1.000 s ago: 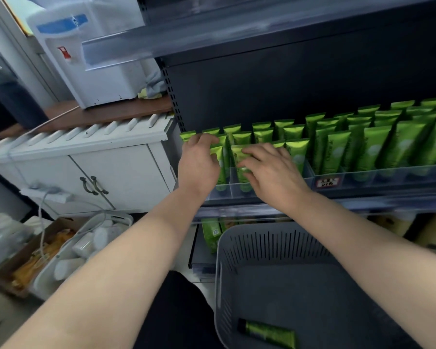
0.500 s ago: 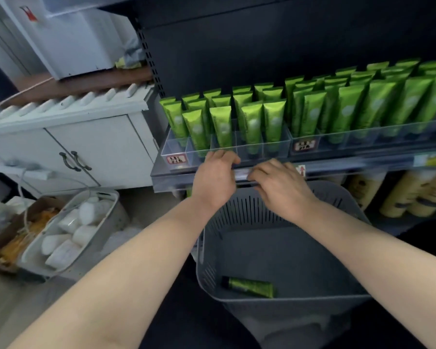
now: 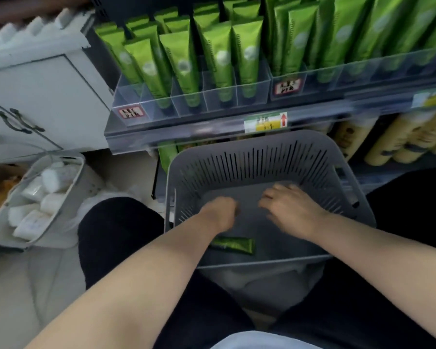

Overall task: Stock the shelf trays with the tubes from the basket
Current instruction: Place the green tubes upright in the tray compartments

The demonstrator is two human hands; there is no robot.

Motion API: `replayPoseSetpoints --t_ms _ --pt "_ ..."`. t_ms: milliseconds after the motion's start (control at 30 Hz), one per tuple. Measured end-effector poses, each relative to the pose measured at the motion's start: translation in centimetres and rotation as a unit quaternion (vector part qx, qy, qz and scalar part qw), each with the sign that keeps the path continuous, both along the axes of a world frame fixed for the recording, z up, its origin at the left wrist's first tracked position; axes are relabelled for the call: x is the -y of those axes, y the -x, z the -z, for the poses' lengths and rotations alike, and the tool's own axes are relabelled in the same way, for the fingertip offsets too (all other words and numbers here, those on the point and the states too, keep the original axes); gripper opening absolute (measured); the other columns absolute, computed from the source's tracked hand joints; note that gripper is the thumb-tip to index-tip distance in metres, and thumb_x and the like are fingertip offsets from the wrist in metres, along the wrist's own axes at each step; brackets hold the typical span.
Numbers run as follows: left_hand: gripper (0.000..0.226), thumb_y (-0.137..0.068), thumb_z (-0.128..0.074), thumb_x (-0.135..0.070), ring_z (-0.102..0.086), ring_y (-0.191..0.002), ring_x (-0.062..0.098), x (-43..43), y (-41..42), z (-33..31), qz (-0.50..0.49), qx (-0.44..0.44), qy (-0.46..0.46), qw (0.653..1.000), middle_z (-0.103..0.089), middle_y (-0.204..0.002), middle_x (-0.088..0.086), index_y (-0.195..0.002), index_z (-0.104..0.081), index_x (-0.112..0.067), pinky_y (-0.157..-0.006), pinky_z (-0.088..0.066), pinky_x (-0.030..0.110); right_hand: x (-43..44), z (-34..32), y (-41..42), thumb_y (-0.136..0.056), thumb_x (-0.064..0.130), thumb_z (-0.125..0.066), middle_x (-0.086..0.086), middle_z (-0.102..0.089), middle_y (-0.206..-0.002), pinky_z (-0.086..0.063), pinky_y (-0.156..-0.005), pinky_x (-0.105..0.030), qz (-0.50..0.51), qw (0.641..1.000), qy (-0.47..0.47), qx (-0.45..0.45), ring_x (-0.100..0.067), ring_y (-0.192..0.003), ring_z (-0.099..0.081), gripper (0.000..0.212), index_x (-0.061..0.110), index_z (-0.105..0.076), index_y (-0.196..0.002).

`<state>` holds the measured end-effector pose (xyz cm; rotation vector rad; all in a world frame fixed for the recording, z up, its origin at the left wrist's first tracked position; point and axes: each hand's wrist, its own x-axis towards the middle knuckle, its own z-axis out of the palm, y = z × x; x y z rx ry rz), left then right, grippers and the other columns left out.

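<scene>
A grey slotted basket (image 3: 249, 149) rests on my lap below the shelf. One dark green tube (image 3: 233, 245) lies flat on its floor near the front wall. My left hand (image 3: 218, 214) hovers inside the basket just above that tube, fingers curled and holding nothing. My right hand (image 3: 287, 207) is also inside, to the right, fingers spread and relaxed. Above, clear shelf trays (image 3: 186, 104) hold rows of upright light green tubes (image 3: 184, 66). Both hands are motion-blurred.
A white cabinet (image 3: 48, 96) stands left of the shelf. On the floor at left sits a bin of white bottles (image 3: 35, 197). Yellow tubes (image 3: 400, 139) lie on the lower shelf at right. A price label (image 3: 264, 122) marks the shelf edge.
Both hands left the tubes in the shelf tray, dropped past the shelf edge and are now down inside the basket. The view has tilted downward.
</scene>
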<state>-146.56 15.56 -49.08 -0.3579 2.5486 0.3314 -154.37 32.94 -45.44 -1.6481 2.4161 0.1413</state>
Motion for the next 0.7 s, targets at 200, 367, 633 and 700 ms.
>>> replayPoseSetpoints --t_ms 200,367,633,700 --pt "0.036 -0.091 -0.057 -0.027 -0.055 -0.115 0.029 -1.3 -0.5 2.9 0.036 0.106 -0.006 0.994 -0.056 -0.128 0.013 -0.125 -0.055 -0.015 -0.091 -0.046 0.035 1.0 0.9 -0.2 -0.096 0.028 -0.048 -0.002 -0.052 -0.126 -0.035 -0.092 -0.037 0.011 0.998 -0.005 0.064 -0.022 -0.118 -0.042 0.032 0.021 -0.052 -0.127" --pt "0.053 -0.086 -0.063 -0.041 -0.055 -0.118 0.032 -2.0 -0.2 4.2 0.11 0.144 0.047 0.982 -0.056 -0.13 0.014 -0.128 -0.05 -0.012 -0.092 -0.047 0.041 1.4 0.4 1.3 -0.095 0.03 -0.051 -0.003 -0.053 -0.122 -0.036 -0.093 -0.038 0.03 0.996 -0.012 0.085 -0.023 -0.117 -0.042 0.031 0.02 -0.055 -0.125" --pt "0.074 -0.08 -0.071 -0.039 -0.05 -0.12 0.034 -2.6 0.6 5.9 0.265 0.115 0.13 0.948 -0.05 -0.134 0.016 -0.136 -0.036 -0.008 -0.096 -0.045 0.045 1.6 -0.4 2.2 -0.095 0.028 -0.05 -0.004 -0.052 -0.123 -0.035 -0.092 -0.037 0.038 0.994 0.012 0.101 -0.022 -0.116 -0.04 0.032 0.017 -0.054 -0.126" --pt "0.07 -0.081 -0.07 -0.036 -0.051 -0.119 0.034 -2.4 0.6 6.3 0.273 0.109 0.131 0.947 -0.051 -0.133 0.015 -0.136 -0.037 -0.008 -0.094 -0.045 0.043 1.6 -0.5 2.2 -0.095 0.027 -0.05 -0.004 -0.052 -0.123 -0.035 -0.093 -0.037 0.037 0.994 0.01 0.102 -0.022 -0.117 -0.041 0.032 0.017 -0.054 -0.126"
